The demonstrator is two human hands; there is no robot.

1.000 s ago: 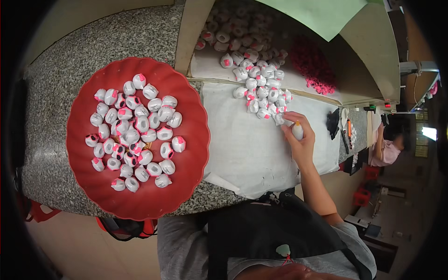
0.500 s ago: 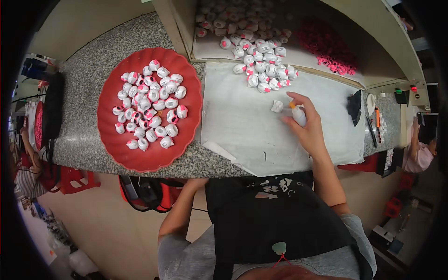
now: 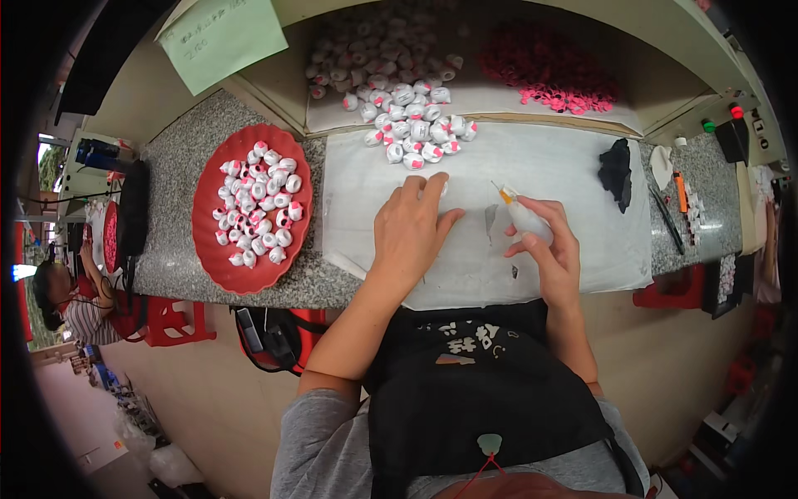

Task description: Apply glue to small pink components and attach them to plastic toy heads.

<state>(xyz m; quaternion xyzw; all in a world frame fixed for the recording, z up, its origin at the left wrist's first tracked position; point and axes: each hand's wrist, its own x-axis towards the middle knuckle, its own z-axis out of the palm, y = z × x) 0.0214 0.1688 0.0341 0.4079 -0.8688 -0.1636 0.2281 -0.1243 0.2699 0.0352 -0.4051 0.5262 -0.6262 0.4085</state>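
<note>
My right hand (image 3: 559,264) is closed around a small white squeeze bottle (image 3: 530,222) with an orange collar and a thin needle tip, which points up and to the left. My left hand (image 3: 406,237) reaches over the white sheet (image 3: 573,179), fingers stretched forward and thumb apart. By its index fingertip sits a small white piece (image 3: 445,190), mostly hidden; whether they touch I cannot tell. Just beyond the left hand lies a heap of small white rounded pieces (image 3: 411,125) with pink patches. Similar pieces (image 3: 258,195) fill the middle of a red scalloped plate (image 3: 208,262) at the left.
A shelf compartment at the back holds more white pieces and a pile of small pink parts (image 3: 544,71). Right of the sheet are a black cloth scrap (image 3: 616,173), a black pen-like tool (image 3: 667,220) and an orange-handled tool (image 3: 681,193). A green note (image 3: 223,46) hangs upper left.
My left hand has come up from below the table edge onto the sheet beside the single white piece. The right hand with the bottle has drawn back from that piece. The view has shifted.
</note>
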